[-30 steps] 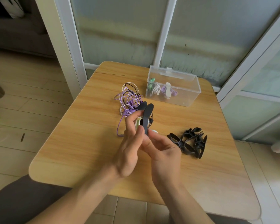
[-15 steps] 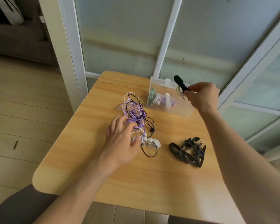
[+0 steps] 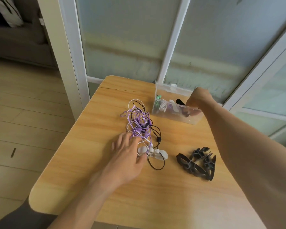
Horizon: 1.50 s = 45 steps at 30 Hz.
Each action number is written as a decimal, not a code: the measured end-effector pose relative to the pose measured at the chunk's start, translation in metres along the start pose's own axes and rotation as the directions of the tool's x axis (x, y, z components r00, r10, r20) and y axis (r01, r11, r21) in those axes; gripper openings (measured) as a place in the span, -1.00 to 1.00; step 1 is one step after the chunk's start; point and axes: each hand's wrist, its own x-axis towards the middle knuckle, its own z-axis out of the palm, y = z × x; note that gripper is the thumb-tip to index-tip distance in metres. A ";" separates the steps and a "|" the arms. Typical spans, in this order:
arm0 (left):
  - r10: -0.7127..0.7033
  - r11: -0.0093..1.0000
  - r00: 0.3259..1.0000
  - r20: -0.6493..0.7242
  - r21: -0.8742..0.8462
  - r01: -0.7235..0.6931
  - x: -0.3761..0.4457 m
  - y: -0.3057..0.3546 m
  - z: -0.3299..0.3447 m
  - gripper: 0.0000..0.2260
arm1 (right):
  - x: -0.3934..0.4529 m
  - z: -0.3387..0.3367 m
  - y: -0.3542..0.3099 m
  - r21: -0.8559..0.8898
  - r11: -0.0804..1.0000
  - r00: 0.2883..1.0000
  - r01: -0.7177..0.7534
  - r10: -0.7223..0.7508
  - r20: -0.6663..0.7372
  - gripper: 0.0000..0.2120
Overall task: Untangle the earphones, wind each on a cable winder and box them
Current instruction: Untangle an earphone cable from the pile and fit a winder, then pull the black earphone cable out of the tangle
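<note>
Tangled earphones (image 3: 139, 123) at frame centre on table (image 3: 155, 187). Left hand (image 3: 127, 157) rests on tangle's lower edge, fingers loosely spread, gripping nothing. Right hand (image 3: 197, 100) dips into clear box (image 3: 175, 108) at upper right, fingers hidden, grip unclear. Black winders (image 3: 198, 161) lower right.

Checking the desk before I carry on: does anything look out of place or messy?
Only the expected mess: the tangle of earphones in purple, white and black cords beside the clear box, and the black cable winders heaped loosely. Nothing is spilled or visibly damaged.
</note>
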 end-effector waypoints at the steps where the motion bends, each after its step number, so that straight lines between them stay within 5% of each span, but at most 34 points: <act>1: 0.002 1.000 1.000 0.002 0.001 -0.002 0.000 0.001 0.000 -0.33 | 0.000 -0.002 -0.002 -0.043 0.999 0.994 0.018 -0.014 0.110 -0.69; 3: -0.005 1.000 1.000 0.012 -0.001 0.005 0.000 0.001 0.001 -0.32 | 0.003 -0.006 -0.004 -0.109 0.991 0.963 0.073 -0.042 0.265 -0.67; 5: -0.013 1.000 1.000 0.014 -0.001 0.013 0.000 0.001 0.000 -0.34 | -0.002 -0.011 -0.009 -0.119 0.987 0.960 0.110 -0.074 0.269 -0.68; 8: -0.018 1.000 0.999 0.036 -0.010 0.018 0.002 0.002 -0.001 -0.37 | -0.020 -0.017 -0.013 -0.228 0.950 0.976 0.213 -0.217 0.008 -0.63; 11: -0.006 0.999 1.000 0.003 -0.036 0.006 0.002 0.004 -0.002 -0.26 | -0.052 -0.006 -0.013 -0.115 0.891 0.848 0.440 -0.454 -0.273 -0.75; 14: 0.002 0.998 0.998 -0.064 -0.070 -0.007 0.003 0.005 -0.004 -0.30 | -0.092 0.025 -0.009 0.143 0.789 0.791 0.597 -0.549 -0.272 -0.81; 19: -0.021 0.964 0.984 -0.176 -0.264 -0.027 0.004 0.002 -0.012 -0.64 | -0.124 0.094 0.008 0.247 0.846 0.876 0.473 -0.481 -0.031 -0.69; 25: -0.066 0.945 0.935 -0.347 -0.321 -0.053 0.007 0.003 -0.020 -0.88 | -0.141 0.110 0.026 0.504 0.760 0.911 0.411 -0.367 -0.189 -0.91; 30: -0.074 0.948 0.895 -0.439 -0.309 -0.073 0.009 -0.001 -0.021 -0.89 | -0.161 0.084 0.030 0.887 0.377 0.919 0.267 -0.376 -0.117 -0.92; 34: -0.195 0.924 0.833 -0.518 -0.382 -0.021 0.006 0.006 -0.017 -0.91 | -0.171 0.075 0.026 0.969 0.163 0.936 0.188 -0.327 -0.127 -0.89; 37: -0.094 0.951 0.760 -0.643 -0.285 -0.124 -0.004 0.026 -0.018 -0.78 | -0.174 0.074 0.023 0.995 0.043 0.939 0.090 -0.338 -0.071 -0.85; 39: 0.018 0.876 0.845 -0.535 -0.399 -0.271 -0.012 0.037 -0.026 -0.75 | -0.176 0.073 0.021 0.999 -0.005 0.934 0.040 -0.355 -0.039 -0.85; 41: 0.118 0.753 0.954 -0.275 -0.602 -0.266 -0.018 0.044 -0.030 -0.64 | -0.178 0.073 0.020 0.999 -0.042 0.928 -0.010 -0.373 -0.007 -0.82; 43: 0.213 0.725 0.970 -0.113 -0.647 -0.235 -0.023 0.045 -0.025 -0.48 | -0.182 0.071 0.017 0.996 -0.083 0.921 -0.041 -0.390 0.006 -0.80; 45: 0.234 0.728 0.968 -0.089 -0.644 -0.235 -0.025 0.047 -0.015 -0.41 | -0.185 0.070 0.015 0.991 -0.119 0.921 -0.067 -0.390 0.016 -0.80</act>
